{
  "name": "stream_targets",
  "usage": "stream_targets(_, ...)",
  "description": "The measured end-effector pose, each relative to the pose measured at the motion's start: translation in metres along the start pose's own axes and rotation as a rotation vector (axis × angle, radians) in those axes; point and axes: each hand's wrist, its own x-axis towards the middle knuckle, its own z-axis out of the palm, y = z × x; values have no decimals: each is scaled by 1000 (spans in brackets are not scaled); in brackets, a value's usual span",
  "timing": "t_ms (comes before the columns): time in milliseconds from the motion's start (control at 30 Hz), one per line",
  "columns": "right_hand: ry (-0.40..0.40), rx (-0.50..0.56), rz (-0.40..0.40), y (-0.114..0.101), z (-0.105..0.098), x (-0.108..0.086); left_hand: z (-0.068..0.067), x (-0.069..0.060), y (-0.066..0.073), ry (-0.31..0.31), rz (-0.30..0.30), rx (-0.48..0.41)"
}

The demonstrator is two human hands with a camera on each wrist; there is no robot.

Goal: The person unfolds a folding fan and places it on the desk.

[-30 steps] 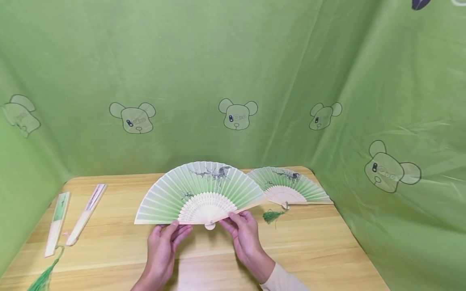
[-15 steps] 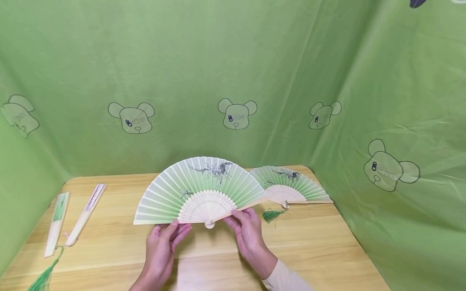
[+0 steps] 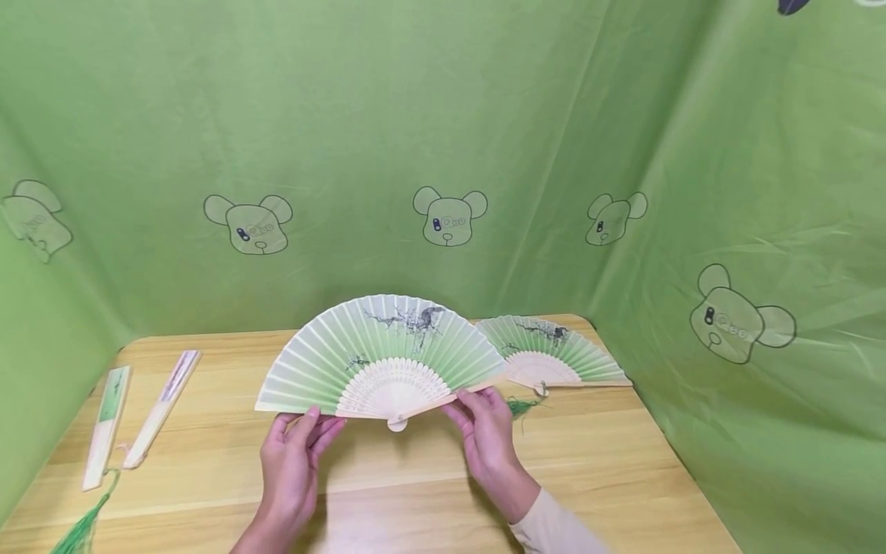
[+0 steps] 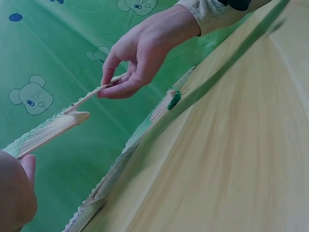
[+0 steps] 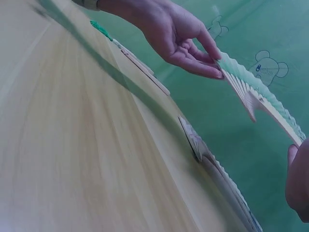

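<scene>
Both hands hold up a spread folding fan (image 3: 415, 331), pale green and white, with a dark branch-and-bird print and light slatted ribs. My left hand (image 3: 287, 469) pinches its left outer rib, thumb on the near side. My right hand (image 3: 493, 442) pinches the right outer rib between thumb and fingers. The fan is tilted up, apart from the table. Behind it at the right, a second, similar spread fan (image 3: 554, 350) lies at the back with a green tassel (image 3: 522, 406). In the right wrist view another spread fan (image 5: 219, 176) lies beneath the held one; the head view hides it.
Two folded fans lie at the table's left: one green-printed (image 3: 107, 427), with a long green tassel (image 3: 79, 527), and one purplish-printed (image 3: 162, 408). Green cloth walls (image 3: 360, 138) with bear-head prints enclose the wooden table (image 3: 394, 508) at the back and sides.
The held fan has risen a little. My left hand has slid left along its rib, and my right hand has shifted right and up, so the hands are farther apart.
</scene>
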Motion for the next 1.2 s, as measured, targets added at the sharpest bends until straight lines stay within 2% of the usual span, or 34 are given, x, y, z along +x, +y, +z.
stream_targets(267, 29, 11, -5, -11, -13, 6, -3, 4, 2, 5, 5, 11)
stream_targets(433, 80, 35, -29, -19, -30, 11, -1, 5, 2, 4, 0, 18)
stream_targets(567, 122, 33, -22, -24, -45, 12, 2, 4, 0, -10, -26, 27)
stream_targets(933, 166, 16, 38, -45, -81, 10, 8, 1, -15, -76, -105, 113)
stream_targets(1200, 203, 2, 48, -59, -112, 6, 24, -1, -25, -138, -161, 186)
